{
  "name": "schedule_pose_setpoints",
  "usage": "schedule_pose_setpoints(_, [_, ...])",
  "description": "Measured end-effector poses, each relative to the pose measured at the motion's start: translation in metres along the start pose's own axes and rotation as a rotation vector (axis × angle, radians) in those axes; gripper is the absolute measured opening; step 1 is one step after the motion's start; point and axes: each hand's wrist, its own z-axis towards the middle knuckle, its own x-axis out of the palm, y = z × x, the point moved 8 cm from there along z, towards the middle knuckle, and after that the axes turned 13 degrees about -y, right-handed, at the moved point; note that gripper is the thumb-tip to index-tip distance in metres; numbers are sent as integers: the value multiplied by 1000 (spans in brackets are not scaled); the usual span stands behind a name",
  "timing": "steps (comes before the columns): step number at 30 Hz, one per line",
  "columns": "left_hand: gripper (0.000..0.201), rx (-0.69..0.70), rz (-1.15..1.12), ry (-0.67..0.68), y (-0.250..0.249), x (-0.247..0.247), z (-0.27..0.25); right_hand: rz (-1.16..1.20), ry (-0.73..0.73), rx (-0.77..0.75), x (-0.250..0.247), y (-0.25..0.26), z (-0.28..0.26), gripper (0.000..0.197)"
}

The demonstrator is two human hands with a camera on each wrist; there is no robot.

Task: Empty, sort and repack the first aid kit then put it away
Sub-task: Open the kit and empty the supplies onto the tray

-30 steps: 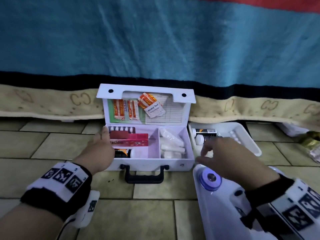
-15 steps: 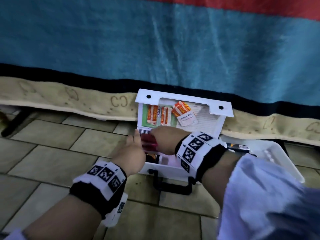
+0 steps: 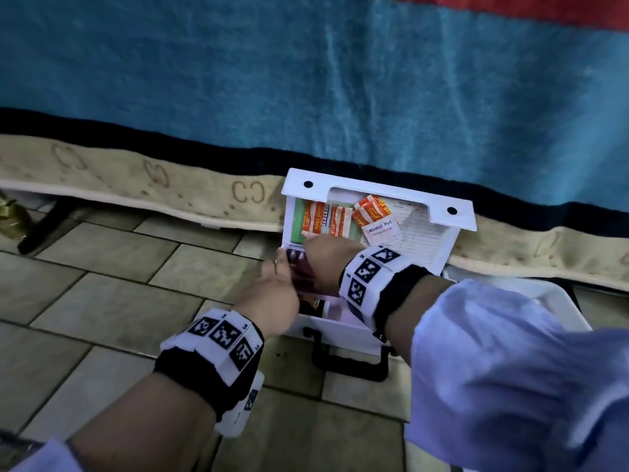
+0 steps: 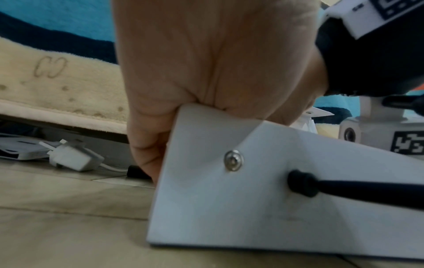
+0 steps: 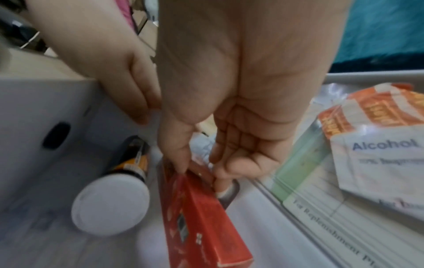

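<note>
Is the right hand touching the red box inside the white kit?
Touching. The right wrist view shows the right hand with thumb and fingertips pinching the end of the red box.

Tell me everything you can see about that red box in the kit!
The red box is long, narrow and looks like cardboard, with small pale print too blurred to read. It lies in the left compartment of the white first aid kit, beside a white-capped bottle. The right hand pinches its far end between thumb and fingers.
</note>
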Motion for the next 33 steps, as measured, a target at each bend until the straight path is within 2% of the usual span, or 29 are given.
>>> schedule_pose_setpoints(5, [76, -17, 22, -3, 2, 0, 4, 64, 91, 85, -29, -27, -16, 17])
schedule_pose_setpoints(9, [76, -27, -5, -6, 7, 1, 8, 177, -14, 224, -67, -72, -63, 36])
schedule_pose_setpoints(12, [76, 4, -1, -9, 8, 4, 12, 189, -30, 360, -77, -116, -113, 35])
schedule_pose_setpoints(14, [74, 43, 7, -44, 6, 2, 12, 172, 19, 415, -68, -138, -147, 28])
schedule_pose_setpoints(17, [66, 54, -45, -105, -1, -3, 11, 172, 186, 486, -36, -159, -196, 19])
schedule_pose_setpoints(19, [68, 31, -36, -89, 1, -2, 13, 215, 295, 505, -11, -163, -221, 23])
schedule_pose_setpoints(21, [72, 18, -12, -47, 8, 5, 17, 267, 374, 548, 10, -163, -244, 19])
schedule_pose_setpoints(23, [73, 28, 1, -54, 11, 5, 20, 281, 391, 599, 25, -167, -262, 13])
schedule_pose_setpoints(26, [73, 4, -10, -68, 10, 2, 18, 291, 382, 687, 40, -177, -281, 16])
schedule_pose_setpoints(33, [65, 63, -14, -123, -3, -6, 10, 291, 266, 829, 50, -200, -299, 24])
